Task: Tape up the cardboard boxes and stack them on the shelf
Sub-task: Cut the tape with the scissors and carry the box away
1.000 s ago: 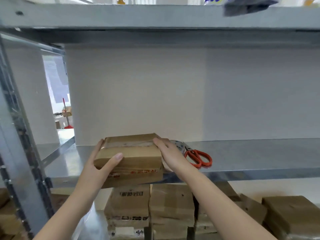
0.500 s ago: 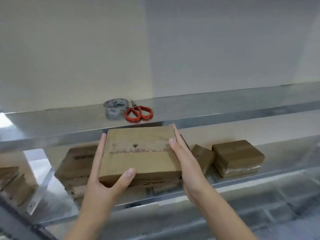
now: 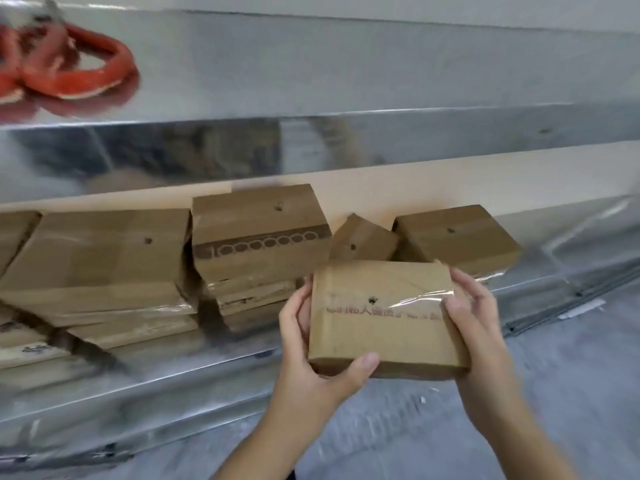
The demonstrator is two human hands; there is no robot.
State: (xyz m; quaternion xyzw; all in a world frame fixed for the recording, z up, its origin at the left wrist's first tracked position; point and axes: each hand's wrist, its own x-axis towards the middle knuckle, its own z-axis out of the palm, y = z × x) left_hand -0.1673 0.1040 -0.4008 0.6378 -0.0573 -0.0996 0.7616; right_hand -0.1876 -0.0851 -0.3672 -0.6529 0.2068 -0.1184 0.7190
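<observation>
A flat taped cardboard box (image 3: 384,317) with red printing is held in front of the lower metal shelf (image 3: 194,372). My left hand (image 3: 311,355) grips its left edge, thumb over the near corner. My right hand (image 3: 474,327) grips its right edge, where clear tape shows. Behind it, several taped boxes stand on the lower shelf: a tall stack (image 3: 259,237) in the middle, a wider stack (image 3: 100,265) to the left, a single box (image 3: 457,237) on the right, and a tilted box (image 3: 360,237) between them.
Red-handled scissors (image 3: 69,71) lie on the upper shelf (image 3: 346,71) at the top left. That shelf's front rail (image 3: 415,136) runs across above the boxes. Grey floor (image 3: 519,393) shows at the lower right.
The box has come down from the upper shelf level and moved right, now in front of the lower shelf. My view dropped and closed in; both hands keep their hold.
</observation>
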